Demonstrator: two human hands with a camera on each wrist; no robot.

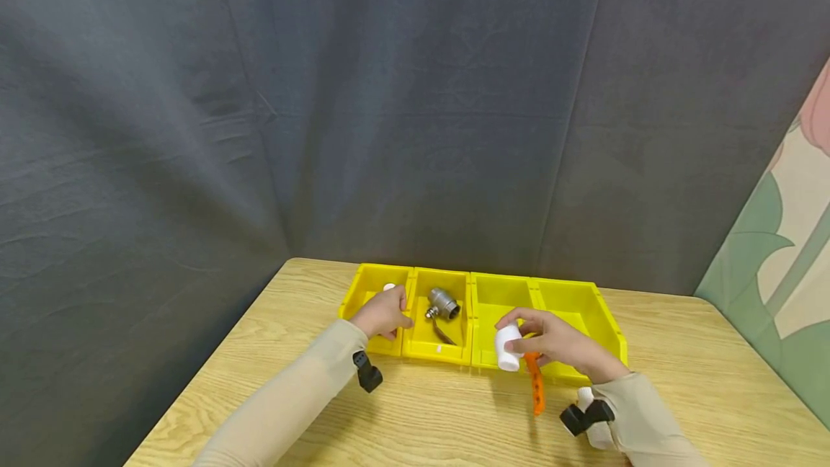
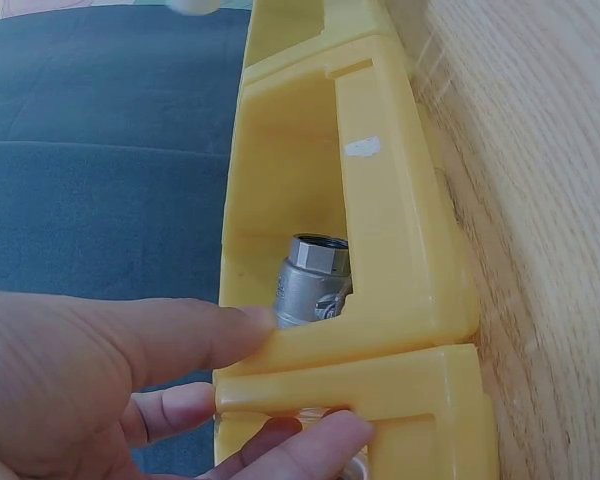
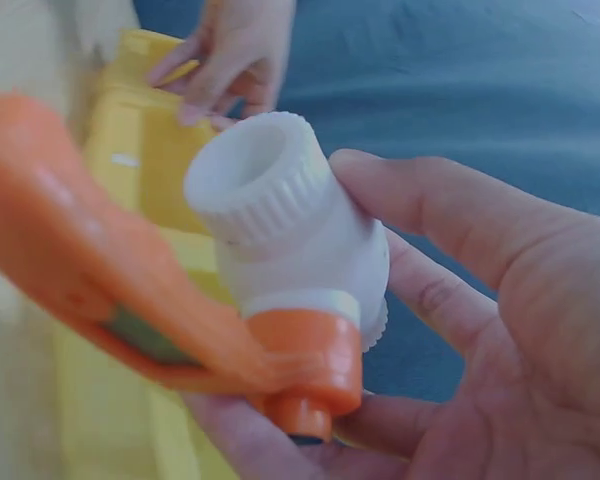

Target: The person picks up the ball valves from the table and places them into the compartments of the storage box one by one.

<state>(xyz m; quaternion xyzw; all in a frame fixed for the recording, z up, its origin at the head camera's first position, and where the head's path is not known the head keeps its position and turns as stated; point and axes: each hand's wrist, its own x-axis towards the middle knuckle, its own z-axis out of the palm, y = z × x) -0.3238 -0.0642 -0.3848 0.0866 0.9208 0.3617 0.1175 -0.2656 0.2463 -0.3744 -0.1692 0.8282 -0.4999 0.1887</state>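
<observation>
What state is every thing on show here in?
White valve: held up in the right hand.
Orange handle: roughly in line with that valve.
Bins: side by side, open-topped.
Metal valve: lying in one bin.
Left hand: loosely spread at the leftmost bin.
Other white part: partly hidden.

Orange handle point(image 3: 100, 240) cropped in right-wrist view

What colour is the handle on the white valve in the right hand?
The handle is orange, best seen in the right wrist view.
</observation>
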